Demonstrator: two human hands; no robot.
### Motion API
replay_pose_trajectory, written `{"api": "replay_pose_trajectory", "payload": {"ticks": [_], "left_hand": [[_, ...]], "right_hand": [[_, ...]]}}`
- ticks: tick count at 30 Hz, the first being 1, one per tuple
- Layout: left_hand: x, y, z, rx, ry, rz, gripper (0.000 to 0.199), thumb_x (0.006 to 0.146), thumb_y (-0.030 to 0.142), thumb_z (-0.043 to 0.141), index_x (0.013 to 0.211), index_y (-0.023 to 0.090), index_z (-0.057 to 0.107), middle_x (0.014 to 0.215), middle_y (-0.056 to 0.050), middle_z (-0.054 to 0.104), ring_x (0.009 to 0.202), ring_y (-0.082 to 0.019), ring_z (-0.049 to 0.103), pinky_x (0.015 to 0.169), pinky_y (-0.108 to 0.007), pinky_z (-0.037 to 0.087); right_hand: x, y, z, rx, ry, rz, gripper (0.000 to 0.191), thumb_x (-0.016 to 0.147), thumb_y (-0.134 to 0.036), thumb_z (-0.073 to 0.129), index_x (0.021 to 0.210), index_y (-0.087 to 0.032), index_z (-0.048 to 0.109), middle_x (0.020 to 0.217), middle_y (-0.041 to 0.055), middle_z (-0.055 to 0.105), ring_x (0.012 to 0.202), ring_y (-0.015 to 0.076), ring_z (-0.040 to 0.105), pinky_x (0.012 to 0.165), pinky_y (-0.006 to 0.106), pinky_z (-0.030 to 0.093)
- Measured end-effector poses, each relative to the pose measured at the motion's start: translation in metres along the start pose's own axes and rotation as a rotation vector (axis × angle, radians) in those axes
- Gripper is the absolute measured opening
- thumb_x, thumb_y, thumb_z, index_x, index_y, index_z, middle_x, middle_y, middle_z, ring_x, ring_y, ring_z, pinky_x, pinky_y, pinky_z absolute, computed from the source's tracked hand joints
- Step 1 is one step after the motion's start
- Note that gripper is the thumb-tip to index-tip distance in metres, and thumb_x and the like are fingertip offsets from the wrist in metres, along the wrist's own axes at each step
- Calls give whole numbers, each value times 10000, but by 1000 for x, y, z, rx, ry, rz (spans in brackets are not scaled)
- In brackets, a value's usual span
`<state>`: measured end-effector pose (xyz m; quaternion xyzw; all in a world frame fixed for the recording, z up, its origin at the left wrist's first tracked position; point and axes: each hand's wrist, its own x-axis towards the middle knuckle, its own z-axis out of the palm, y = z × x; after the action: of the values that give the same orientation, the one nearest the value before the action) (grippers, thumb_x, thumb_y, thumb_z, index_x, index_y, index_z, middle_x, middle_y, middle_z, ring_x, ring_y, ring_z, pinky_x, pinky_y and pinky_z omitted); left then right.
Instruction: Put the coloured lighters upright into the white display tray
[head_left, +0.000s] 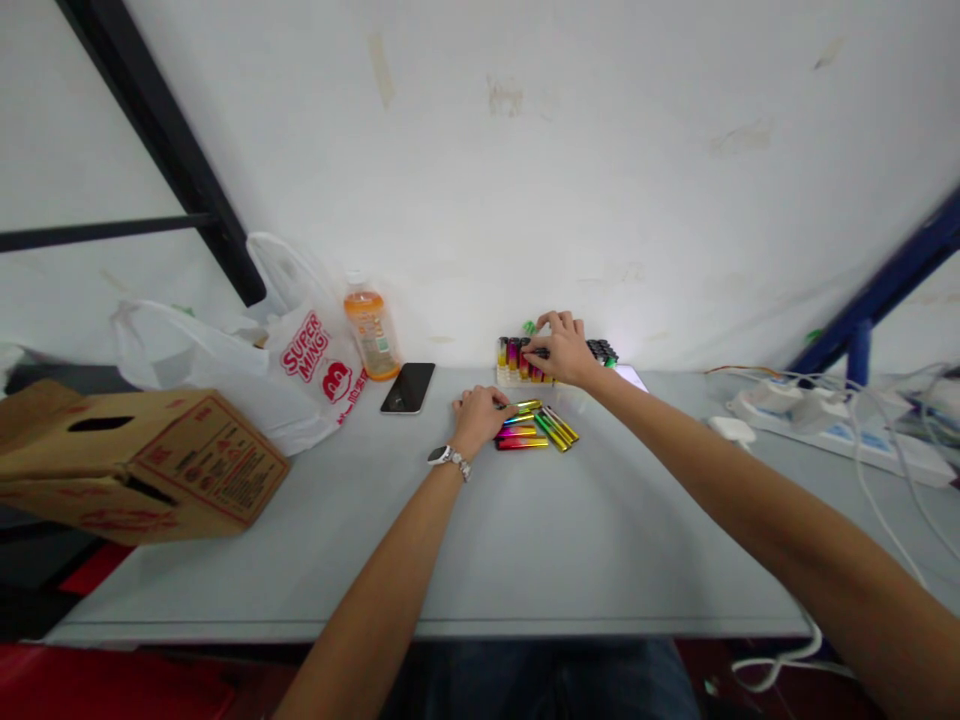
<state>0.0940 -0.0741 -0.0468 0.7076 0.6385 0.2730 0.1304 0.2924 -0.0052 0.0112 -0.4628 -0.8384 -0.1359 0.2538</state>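
Note:
Near the wall, shiny lighters (512,352) in graded colours with black tops stand upright in a pale, low tray (507,379). My right hand (561,350) is over the tray, its thumb and index finger closed on a lighter among the standing ones. That hand hides part of the row. On the table in front of the tray lie several loose lighters (523,442) in gold, pink, blue and green. My left hand (477,416), with a watch on the wrist, rests at their left ends, thumb and finger closed at the end of a gold lighter (527,405).
Left on the grey table (585,560) are a phone (409,388), an orange-capped bottle (373,333), a plastic bag (300,365) and a cardboard box (187,460). A power strip (840,435) with white cables lies at the right. A bright-screened device (631,377) lies beside the tray.

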Motion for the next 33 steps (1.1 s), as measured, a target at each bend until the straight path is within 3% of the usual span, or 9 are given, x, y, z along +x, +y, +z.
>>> {"api": "replay_pose_trajectory", "payload": {"ticks": [5, 10, 13, 15, 20, 23, 26, 30, 33], "left_hand": [[1, 4, 1, -142, -60, 82, 119, 841, 307, 733, 895, 204, 707, 890, -42, 768, 906, -224, 702, 932, -408, 465], [-2, 11, -2, -330, 70, 273, 250, 817, 254, 767, 1032, 202, 651, 964, -44, 750, 865, -181, 696, 856, -333, 531], [-10, 24, -7, -411, 140, 366, 269, 843, 246, 744, 1081, 196, 630, 1004, -51, 748, 907, -185, 697, 910, -355, 520], [-17, 34, -10, -431, 166, 417, 292, 856, 256, 738, 1118, 205, 622, 1031, -48, 749, 946, -193, 699, 945, -371, 502], [-32, 51, -11, -483, 208, 465, 380, 836, 276, 768, 1173, 217, 601, 1072, -61, 746, 1029, -215, 692, 943, -371, 494], [-35, 55, -13, -476, 192, 457, 431, 820, 285, 778, 1201, 221, 586, 1107, -73, 733, 1018, -215, 683, 930, -370, 498], [-35, 54, -16, -460, 200, 482, 470, 797, 306, 785, 1210, 217, 579, 1152, -77, 708, 977, -198, 659, 902, -350, 503], [-31, 45, -17, -412, 205, 534, 207, 869, 315, 684, 1032, 196, 638, 1022, -53, 698, 879, -171, 623, 860, -325, 500], [-27, 37, -14, -336, 128, 524, 137, 900, 333, 636, 919, 199, 655, 914, -28, 692, 800, -158, 597, 807, -311, 498]], "right_hand": [[-7, 0, -5, -35, -47, 18, 314, 931, -400, 585, 1135, -264, 781, 1280, 152, 510, 1218, 357, 376, 979, 505, 292], [-30, -20, -11, 90, 41, 99, 505, 955, -456, 538, 1393, -214, 601, 1320, 191, 532, 1207, 337, 443, 994, 484, 317], [-50, -41, -14, 364, 103, 249, 458, 1000, -527, 420, 1177, -217, 707, 1166, 132, 650, 1138, 292, 528, 1017, 464, 330], [-63, -53, -17, 657, 91, 356, 581, 1000, -617, 334, 984, -198, 737, 1025, 105, 701, 1058, 274, 586, 985, 433, 386], [-84, -73, -19, 1300, -2, 467, 721, 925, -769, 309, 745, -181, 684, 703, 58, 662, 696, 188, 612, 682, 302, 480], [-90, -81, -20, 1410, 19, 618, 698, 880, -800, 359, 569, -201, 537, 451, -20, 415, 434, 119, 397, 454, 254, 327], [-94, -84, -23, 1470, 67, 769, 655, 837, -804, 422, 530, -226, 428, 423, -69, 259, 381, 85, 223, 392, 245, 179], [-97, -83, -27, 1442, 138, 812, 592, 855, -724, 443, 533, -228, 420, 425, -65, 263, 377, 81, 215, 388, 246, 148], [-97, -82, -29, 1371, 220, 805, 492, 888, -607, 449, 571, -231, 433, 432, -59, 300, 379, 91, 243, 380, 250, 179]]}}
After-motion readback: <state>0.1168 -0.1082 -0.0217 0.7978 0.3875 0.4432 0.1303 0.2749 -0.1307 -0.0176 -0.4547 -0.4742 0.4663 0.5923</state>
